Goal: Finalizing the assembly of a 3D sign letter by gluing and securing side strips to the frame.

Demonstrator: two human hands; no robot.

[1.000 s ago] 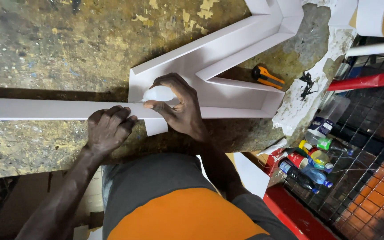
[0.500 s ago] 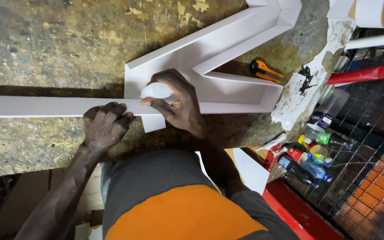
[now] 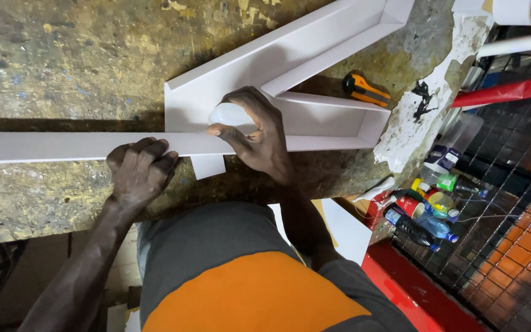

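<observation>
I see my right hand (image 3: 259,138) wrapped around a small white rounded bottle (image 3: 228,114), pressing it down where the long white strip (image 3: 44,147) meets the white angular frame (image 3: 314,49). My left hand (image 3: 139,172) lies flat, fingers curled on the strip just beside it, nearer the worktop's (image 3: 62,55) front edge. The strip's long axis runs left to right along that edge, reaching its left side.

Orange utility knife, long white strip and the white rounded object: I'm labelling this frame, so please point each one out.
orange utility knife (image 3: 364,90), head view, middle of its handle.
long white strip (image 3: 44,147), head view, flat face left of the left hand.
white rounded object (image 3: 228,114), head view, its domed top under the right hand.
</observation>
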